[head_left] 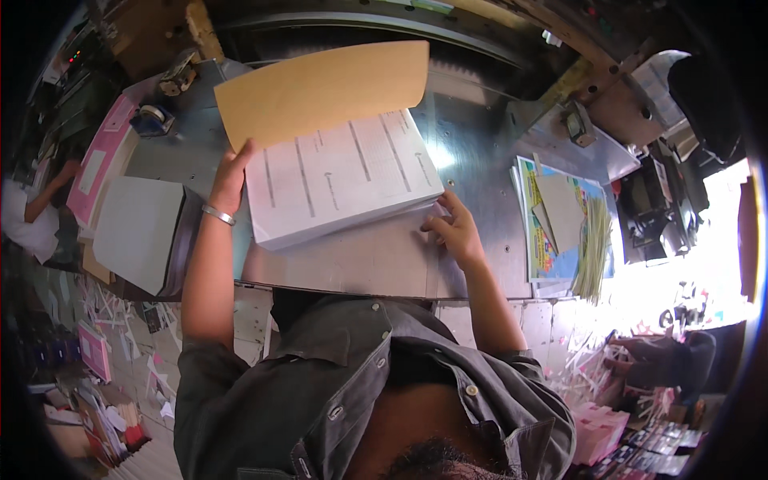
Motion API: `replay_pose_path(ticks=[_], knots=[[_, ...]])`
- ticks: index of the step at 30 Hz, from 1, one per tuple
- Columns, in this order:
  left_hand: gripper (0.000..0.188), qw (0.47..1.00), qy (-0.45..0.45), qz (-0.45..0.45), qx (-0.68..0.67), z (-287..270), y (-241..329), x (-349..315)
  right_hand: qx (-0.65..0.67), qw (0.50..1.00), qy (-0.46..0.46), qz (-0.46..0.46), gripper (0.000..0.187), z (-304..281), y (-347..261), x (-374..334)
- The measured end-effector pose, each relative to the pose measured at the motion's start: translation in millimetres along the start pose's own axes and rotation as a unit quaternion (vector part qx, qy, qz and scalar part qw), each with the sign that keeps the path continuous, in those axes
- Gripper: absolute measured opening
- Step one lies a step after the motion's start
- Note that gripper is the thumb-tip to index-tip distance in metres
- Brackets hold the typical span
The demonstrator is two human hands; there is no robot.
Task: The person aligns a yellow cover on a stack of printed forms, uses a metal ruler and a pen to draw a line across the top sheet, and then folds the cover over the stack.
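Observation:
A thick stack of white printed sheets [344, 178] lies tilted over the metal table, its pages lined with dark bars. Across its far part rests a tan cardboard sheet [324, 92], reaching past the stack's far edge. My left hand [232, 180] is closed on the stack's left edge, thumb on top near the cardboard's corner; its other fingers are mostly hidden. At the near right corner, my right hand [456, 228] grips the stack with its fingertips, the remaining fingers curled below. The lowest sheets stick out slightly at that corner. A metal bracelet [218, 214] circles my left wrist.
A white-topped paper stack [136, 228] and pink printed sheets [100, 172] stand at the left. Colourful printed sheets [552, 224] with thin paper strips [592, 248] lie at the right. A metal machine bed [472, 152] extends behind. Paper scraps litter the floor; another person's arm [50, 192] shows far left.

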State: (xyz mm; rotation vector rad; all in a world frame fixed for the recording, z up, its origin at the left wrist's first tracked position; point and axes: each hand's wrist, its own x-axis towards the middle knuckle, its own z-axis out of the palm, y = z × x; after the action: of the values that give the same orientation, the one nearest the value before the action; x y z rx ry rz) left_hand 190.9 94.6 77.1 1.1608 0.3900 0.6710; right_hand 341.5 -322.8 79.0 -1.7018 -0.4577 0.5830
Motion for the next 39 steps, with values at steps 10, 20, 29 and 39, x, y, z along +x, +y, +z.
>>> replay_pose_path(ticks=[10,20,29,39], knots=[[0.040,0.983,-0.055,0.001,0.175,-22,11,11,-0.066,0.996,0.014,-0.057,0.078,15,40,-33],[0.036,0.994,-0.037,-0.051,0.086,-25,17,18,-0.259,0.958,0.016,-0.118,0.095,29,22,-52],[0.034,0.992,-0.058,-0.111,-0.023,-57,4,22,-0.305,0.932,0.065,-0.183,0.091,41,20,-66],[0.042,0.983,-0.126,-0.079,0.107,-111,-23,67,-0.295,0.929,0.063,-0.215,0.084,38,28,-60]])
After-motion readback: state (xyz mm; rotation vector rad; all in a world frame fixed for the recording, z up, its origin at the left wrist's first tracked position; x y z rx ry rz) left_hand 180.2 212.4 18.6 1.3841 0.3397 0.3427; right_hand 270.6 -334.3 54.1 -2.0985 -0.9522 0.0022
